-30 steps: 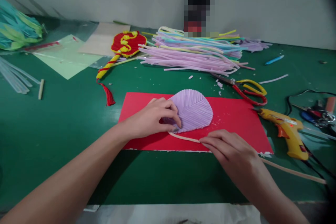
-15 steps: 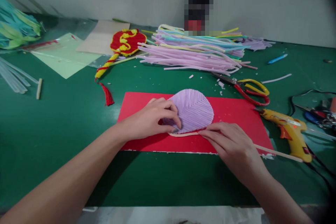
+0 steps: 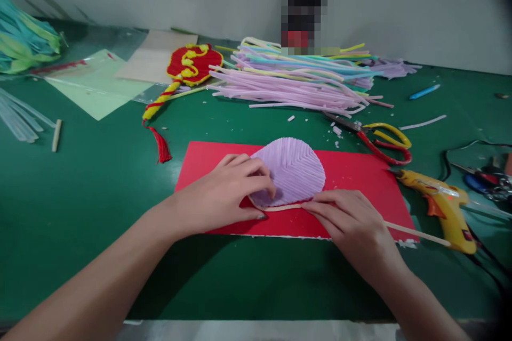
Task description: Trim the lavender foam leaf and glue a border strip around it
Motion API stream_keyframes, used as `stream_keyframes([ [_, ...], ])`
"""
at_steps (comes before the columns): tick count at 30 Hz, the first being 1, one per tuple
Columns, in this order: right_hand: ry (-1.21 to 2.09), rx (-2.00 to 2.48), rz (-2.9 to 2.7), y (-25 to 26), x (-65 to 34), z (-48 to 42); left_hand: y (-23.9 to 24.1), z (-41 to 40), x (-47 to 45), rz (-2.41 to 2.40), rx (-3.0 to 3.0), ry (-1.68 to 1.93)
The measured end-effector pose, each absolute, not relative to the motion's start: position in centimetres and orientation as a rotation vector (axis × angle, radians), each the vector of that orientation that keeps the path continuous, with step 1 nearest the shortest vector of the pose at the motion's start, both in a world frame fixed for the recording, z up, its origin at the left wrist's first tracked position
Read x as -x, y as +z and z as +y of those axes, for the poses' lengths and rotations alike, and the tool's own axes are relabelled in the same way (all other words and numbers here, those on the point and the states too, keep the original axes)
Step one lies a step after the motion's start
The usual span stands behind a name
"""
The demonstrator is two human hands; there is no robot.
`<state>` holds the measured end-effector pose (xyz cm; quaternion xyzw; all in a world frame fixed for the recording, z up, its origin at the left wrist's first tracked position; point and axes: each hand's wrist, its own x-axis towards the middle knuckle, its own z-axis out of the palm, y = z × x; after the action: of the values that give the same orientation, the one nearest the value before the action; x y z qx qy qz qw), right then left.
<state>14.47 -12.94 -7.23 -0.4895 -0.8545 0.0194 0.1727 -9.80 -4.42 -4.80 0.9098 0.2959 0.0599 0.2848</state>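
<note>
A ribbed purple fan-shaped piece [image 3: 294,170] lies on a red sheet [image 3: 352,176] on the green table. My left hand [image 3: 224,194] presses flat on the piece's left edge, fingers spread over it. My right hand [image 3: 352,224] pinches a long cream strip [image 3: 416,233] against the piece's lower rim; the strip runs out to the right past the sheet's corner.
A yellow glue gun [image 3: 444,208] lies right of the red sheet, and red-and-yellow scissors [image 3: 380,138] lie behind it. A pile of pastel strips [image 3: 296,82] sits at the back. A red and yellow tasselled fan [image 3: 188,69] lies back left, and cables [image 3: 480,170] at far right.
My right hand has pushed the cream strip up from below the purple piece until it lies along its lower rim. My left hand has flattened and slid slightly down.
</note>
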Motion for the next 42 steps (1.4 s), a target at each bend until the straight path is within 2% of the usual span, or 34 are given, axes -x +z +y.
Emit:
stream_keyframes([
  [6,0.105,1.380,-2.409,-7.2,-14.4,-12.8,-5.5,-6.1,9.6,0.912,-2.489,0.310],
  [42,0.069,1.386,-2.275,-8.2,-14.4,-12.3,-7.1,-4.9,9.7,0.809,-2.315,0.339],
])
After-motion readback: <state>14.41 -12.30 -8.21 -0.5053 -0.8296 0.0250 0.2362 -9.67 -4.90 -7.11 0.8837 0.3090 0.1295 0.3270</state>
